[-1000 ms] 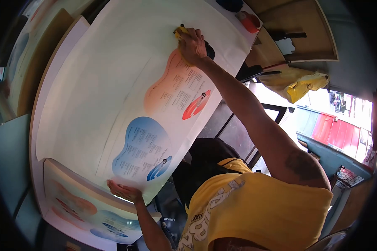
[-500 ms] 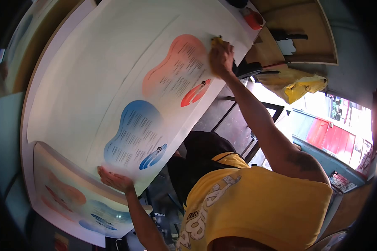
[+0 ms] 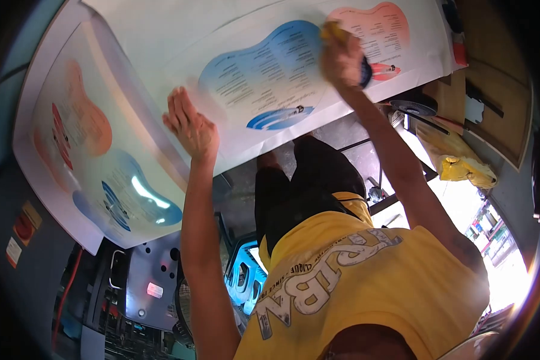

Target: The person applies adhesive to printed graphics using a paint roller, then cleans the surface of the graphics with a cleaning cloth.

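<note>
A large white printed sheet (image 3: 234, 141) lies on the table, with a blue printed shape (image 3: 264, 66) and a red one (image 3: 372, 30). My left hand (image 3: 192, 126) rests on the sheet's left part, beside the blue shape, palm down with its fingers extended. Between the blue and red shapes, my right hand (image 3: 344, 60) is closed around a yellow object (image 3: 333, 30), pressed on the sheet and slightly blurred. Something dark shows beside that palm. To the left, a curled printed sheet (image 3: 72, 120) with similar shapes lies next to my left hand.
Dark machinery (image 3: 150, 282) stands below the table on the left. A yellow bag (image 3: 465, 171) hangs at the right near a wooden panel (image 3: 504, 114). A red roll (image 3: 459, 54) sits at the sheet's right end.
The view has turned and shifted. My right hand has moved from beside the red shape to the gap between the red and blue shapes, closer to my left hand.
</note>
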Demonstrator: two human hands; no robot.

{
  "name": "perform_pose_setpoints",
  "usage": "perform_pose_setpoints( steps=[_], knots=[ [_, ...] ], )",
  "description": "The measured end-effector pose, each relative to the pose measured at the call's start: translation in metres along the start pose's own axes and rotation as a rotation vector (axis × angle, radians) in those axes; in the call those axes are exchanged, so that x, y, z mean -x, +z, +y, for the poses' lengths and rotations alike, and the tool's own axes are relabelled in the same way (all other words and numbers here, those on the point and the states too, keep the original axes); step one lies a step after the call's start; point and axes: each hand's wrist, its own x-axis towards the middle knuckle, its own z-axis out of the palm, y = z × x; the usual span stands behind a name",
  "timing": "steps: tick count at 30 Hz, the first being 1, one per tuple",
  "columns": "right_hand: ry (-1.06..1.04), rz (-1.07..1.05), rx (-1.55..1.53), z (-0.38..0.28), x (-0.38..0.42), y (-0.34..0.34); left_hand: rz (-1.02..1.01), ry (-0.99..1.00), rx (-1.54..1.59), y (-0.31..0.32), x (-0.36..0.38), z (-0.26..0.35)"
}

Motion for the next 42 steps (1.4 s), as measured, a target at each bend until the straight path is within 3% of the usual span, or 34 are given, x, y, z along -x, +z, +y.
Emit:
perform_pose_setpoints(
  steps=[2,5,9,13,16,18,23,26,28,29,32,34,39,42],
  knots=[
    [-0.185,0.087,-0.17,-0.08,0.007,0.001,0.021,-0.001,0.021,0.001,0.002,-0.002],
    [-0.371,-0.044,-0.262,-0.183,-0.004,-0.035,0.044,-0.016,0.102,0.004,0.002,-0.006],
    [-0.546,-0.084,-0.334,-0.239,0.005,-0.046,0.104,-0.011,0.264,-0.002,-0.001,-0.014],
    [-0.642,-0.002,-0.46,-0.247,0.037,-0.05,0.013,-0.028,0.28,-0.018,-0.004,-0.025],
    [-0.614,-0.05,-0.46,-0.249,0.068,-0.059,-0.014,0.033,0.275,-0.017,-0.004,-0.036],
    [-0.667,0.033,-0.39,-0.245,0.089,-0.07,-0.073,0.035,0.254,-0.02,-0.009,-0.04],
    [-0.696,-0.116,-0.436,-0.244,0.141,-0.081,-0.075,0.135,0.149,-0.021,-0.011,-0.041],
    [-0.74,-0.135,-0.638,-0.237,0.149,-0.079,-0.2,0.054,0.221,-0.042,-0.017,-0.029],
    [-0.67,-0.314,-0.89,-0.227,0.143,-0.081,-0.144,0.021,0.318,-0.045,-0.016,-0.028],
    [-0.459,-0.291,-1.019,-0.222,0.132,-0.093,-0.129,0.003,0.371,-0.045,-0.012,-0.024],
    [-0.058,0.018,-0.88,-0.205,0.088,-0.117,0.03,0.049,0.433,-0.04,0.001,-0.002],
    [0.024,0.047,-0.805,-0.212,0.073,-0.097,0.131,0.03,0.438,-0.026,0.018,0.013],
    [-0.222,0.092,-0.675,-0.214,0.084,-0.068,0.17,-0.102,0.611,0.007,0.047,0.031],
    [-0.225,0.063,-0.653,-0.19,0.08,-0.066,0.109,-0.064,0.285,0.004,0.047,0.03]
  ],
)
